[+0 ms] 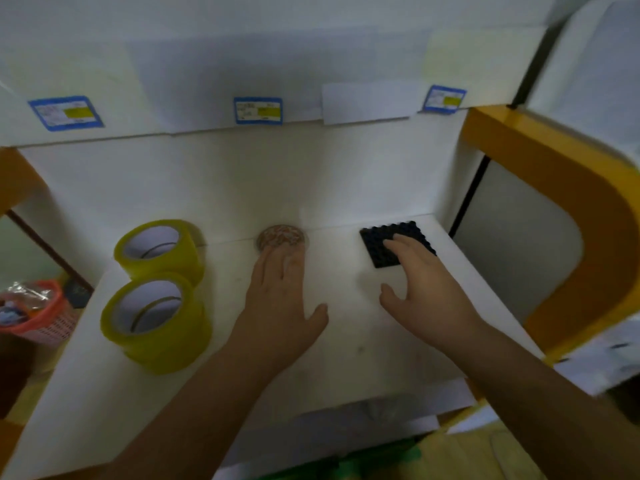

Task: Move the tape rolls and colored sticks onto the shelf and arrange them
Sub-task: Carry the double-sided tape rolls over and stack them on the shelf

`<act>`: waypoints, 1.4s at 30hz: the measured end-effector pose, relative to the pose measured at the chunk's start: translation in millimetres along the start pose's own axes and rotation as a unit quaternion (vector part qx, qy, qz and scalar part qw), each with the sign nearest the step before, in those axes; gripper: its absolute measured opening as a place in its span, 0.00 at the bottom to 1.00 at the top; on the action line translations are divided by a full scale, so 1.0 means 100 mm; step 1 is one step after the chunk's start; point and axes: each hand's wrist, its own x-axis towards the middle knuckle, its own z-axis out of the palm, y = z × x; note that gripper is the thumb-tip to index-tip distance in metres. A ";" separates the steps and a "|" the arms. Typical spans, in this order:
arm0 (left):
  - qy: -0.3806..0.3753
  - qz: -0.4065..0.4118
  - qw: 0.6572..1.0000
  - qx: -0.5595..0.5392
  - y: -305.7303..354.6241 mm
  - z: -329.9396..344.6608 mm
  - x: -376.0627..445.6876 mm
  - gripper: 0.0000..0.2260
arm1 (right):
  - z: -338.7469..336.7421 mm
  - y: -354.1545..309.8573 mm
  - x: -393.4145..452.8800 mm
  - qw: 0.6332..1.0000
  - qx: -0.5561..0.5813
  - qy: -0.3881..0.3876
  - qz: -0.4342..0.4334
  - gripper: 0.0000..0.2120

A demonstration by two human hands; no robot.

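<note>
Two stacks of yellow tape rolls stand on the white shelf at the left: one at the back, one nearer the front. A round brown patterned disc lies at the back middle, and my left hand lies flat with straight fingers whose tips touch its near edge. A black studded square lies at the back right. My right hand rests with straight fingers on its near half. No colored sticks are in sight.
Blue-bordered price labels run along the upper shelf's front edge. An orange frame bounds the shelf at the right. An orange basket with wrapped items sits low at the left.
</note>
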 end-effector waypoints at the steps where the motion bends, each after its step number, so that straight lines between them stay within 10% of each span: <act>1: 0.000 0.008 1.000 0.005 0.08 -0.01 0.01 0.40 | -0.06 0.00 -0.06 1.000 -0.006 0.007 0.001 0.32; 14: -0.018 -0.001 0.999 0.034 1.49 0.20 -0.50 0.40 | -1.12 0.38 -1.52 0.997 -0.069 0.031 -0.034 0.31; 42: -0.060 0.154 0.986 -0.014 4.52 1.56 -0.44 0.39 | -2.82 2.82 -3.30 0.971 -0.147 0.048 0.182 0.30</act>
